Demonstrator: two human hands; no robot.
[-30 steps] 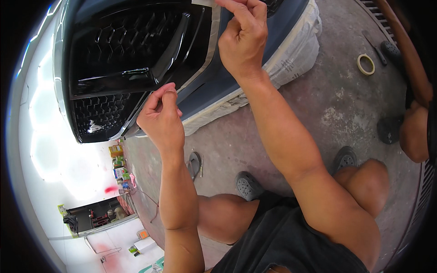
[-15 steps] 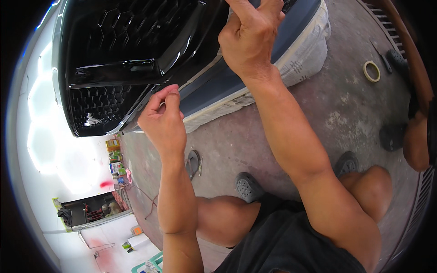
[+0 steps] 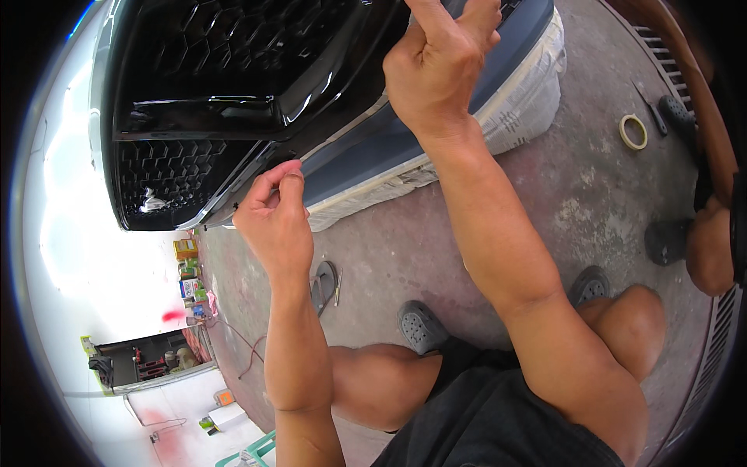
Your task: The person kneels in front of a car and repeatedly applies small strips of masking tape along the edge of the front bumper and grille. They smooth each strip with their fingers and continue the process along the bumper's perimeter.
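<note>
A glossy black car bumper (image 3: 206, 117) with honeycomb grille sections fills the upper left. Below it runs a dark blue-grey lower panel (image 3: 362, 159), edged with white plastic sheeting (image 3: 520, 109). My left hand (image 3: 274, 226) is closed at the bumper's lower edge, thumb and index fingertip pressed together; what they pinch, if anything, is too small to make out. Farther right along the same edge, my right hand (image 3: 440, 74) has bent, closed fingers, partly cut off by the top of the picture. A thin pale strip (image 3: 366, 117) shows between the two hands; I cannot tell whether either grips it.
A masking tape roll (image 3: 633, 132) and a dark-handled tool (image 3: 656, 115) lie on the concrete floor at right, near another person's arm (image 3: 712, 109) and knee. A loose sandal (image 3: 324, 286) lies below my left hand. Cans and boxes (image 3: 187, 268) line the left wall.
The view has shifted slightly. My left hand sits a little lower against the bumper edge, and my right hand has moved slightly right. Both keep their closed shape.
</note>
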